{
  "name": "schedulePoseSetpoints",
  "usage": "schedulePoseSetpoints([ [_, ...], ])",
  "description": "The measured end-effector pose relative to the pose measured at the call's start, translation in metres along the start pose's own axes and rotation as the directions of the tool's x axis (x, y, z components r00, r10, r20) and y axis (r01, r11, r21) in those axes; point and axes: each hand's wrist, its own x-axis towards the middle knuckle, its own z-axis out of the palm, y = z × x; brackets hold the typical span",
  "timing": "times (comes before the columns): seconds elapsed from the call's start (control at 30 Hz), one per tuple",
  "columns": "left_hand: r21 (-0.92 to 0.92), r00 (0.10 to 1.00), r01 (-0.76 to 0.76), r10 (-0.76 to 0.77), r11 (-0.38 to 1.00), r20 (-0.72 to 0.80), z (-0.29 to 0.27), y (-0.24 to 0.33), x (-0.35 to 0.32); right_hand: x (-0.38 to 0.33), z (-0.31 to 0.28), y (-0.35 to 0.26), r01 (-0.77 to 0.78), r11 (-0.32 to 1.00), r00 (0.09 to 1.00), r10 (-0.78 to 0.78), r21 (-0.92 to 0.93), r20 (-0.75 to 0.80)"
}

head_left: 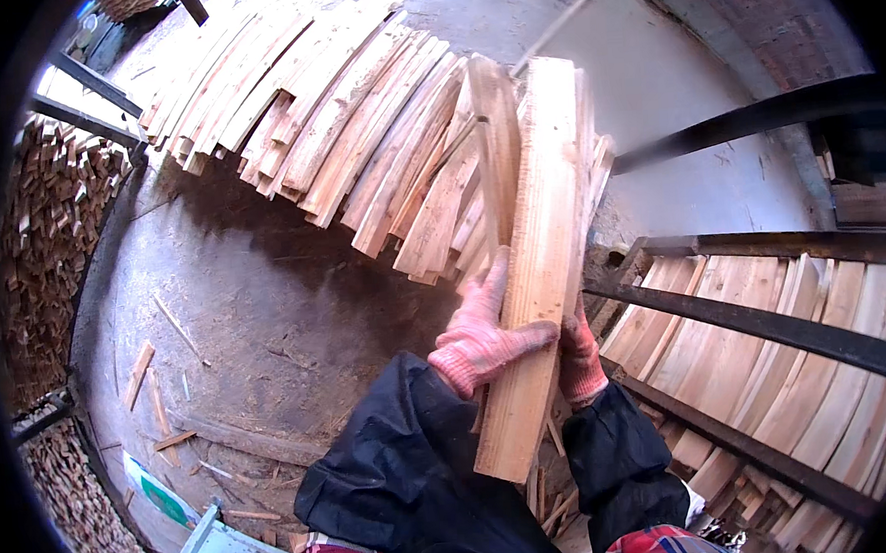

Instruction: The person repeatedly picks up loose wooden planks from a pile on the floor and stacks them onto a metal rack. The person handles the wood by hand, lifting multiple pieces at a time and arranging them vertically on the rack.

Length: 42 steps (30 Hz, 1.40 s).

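A bundle of pale wooden slats stands tilted in front of me, held between both hands. My left hand, in a pink knitted glove, grips the bundle's left side with the thumb across its face. Behind the right edge of the bundle is my right hand, in the same kind of glove and partly hidden by the wood. Dark jacket sleeves cover both forearms.
A long pile of similar slats lies on the concrete floor ahead. A dark metal rack at the right holds more slats. Stacked wood lines the left wall. Scraps litter the floor.
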Motion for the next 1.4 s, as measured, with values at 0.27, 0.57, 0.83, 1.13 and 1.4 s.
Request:
schedulePoseSetpoints([
  [0.27, 0.2, 0.991, -0.003, -0.024, 0.98, 0.13, 0.002, 0.026, 0.049, 0.023, -0.022, -0.013, 0.089, 0.996, 0.996, -0.089, 0.014, -0.002],
  [0.57, 0.531, 0.939, 0.189, -0.311, 0.826, 0.15, -0.034, -0.036, 0.181, 0.161, -0.077, 0.031, -0.162, 0.942, 0.919, 0.036, -0.293, -0.393],
  [0.83, 0.316, 0.901, 0.433, -0.399, 0.844, -0.171, -0.119, -0.153, 0.114, 0.262, 0.003, 0.033, -0.6, 0.348, 0.792, 0.131, -0.72, -0.597],
  [1.13, 0.09, 0.799, 0.572, -0.529, 0.815, -0.286, -0.123, -0.157, 0.081, 0.456, -0.071, -0.086, -0.052, 0.085, 0.991, 0.13, -0.995, -0.041],
  [1.4, -0.201, 0.728, 0.481, -0.517, 0.853, -0.45, -0.124, -0.139, 0.0, 0.512, -0.031, -0.121, -0.215, 0.758, 0.956, 0.035, -0.616, -0.291],
])
